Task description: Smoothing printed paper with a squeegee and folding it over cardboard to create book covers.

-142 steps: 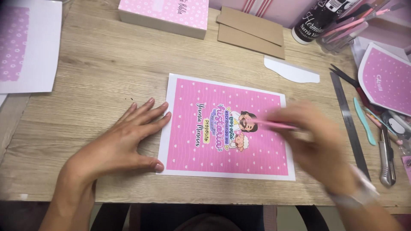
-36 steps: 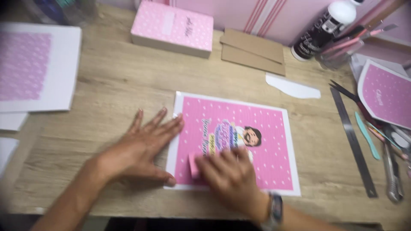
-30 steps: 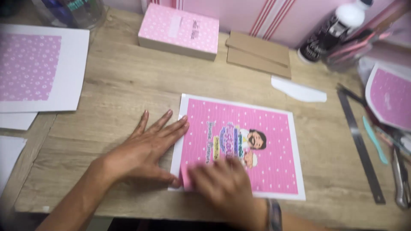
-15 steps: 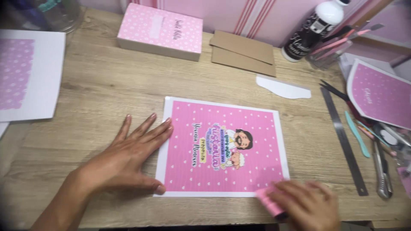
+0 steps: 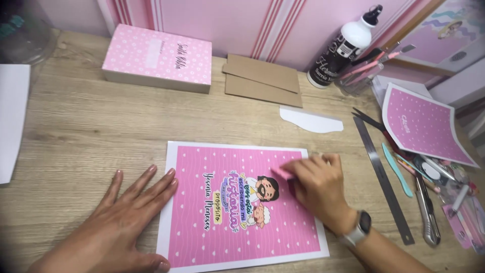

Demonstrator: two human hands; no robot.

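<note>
A pink printed sheet [image 5: 202, 212] with white dots and a cartoon picture lies flat on the wooden table [image 5: 91, 131]. My left hand [image 5: 129, 217] rests flat, fingers spread, on the table at the sheet's left edge, fingertips touching it. My right hand [image 5: 321, 187] presses a small pink flat tool [image 5: 282, 173] onto the sheet near its upper right, beside the picture. A watch sits on that wrist.
A pink dotted box [image 5: 159, 58] and brown cardboard pieces [image 5: 262, 81] lie at the back. A white scraper [image 5: 310, 120], glue bottle [image 5: 341, 48], metal ruler [image 5: 381, 177], scissors, cutter [image 5: 427, 212] and another pink sheet [image 5: 424, 126] crowd the right. White paper [image 5: 11, 119] lies at the left.
My right hand has slid the pink tool from the sheet's lower right corner up toward its upper right. The left hand stays flat at the left edge.
</note>
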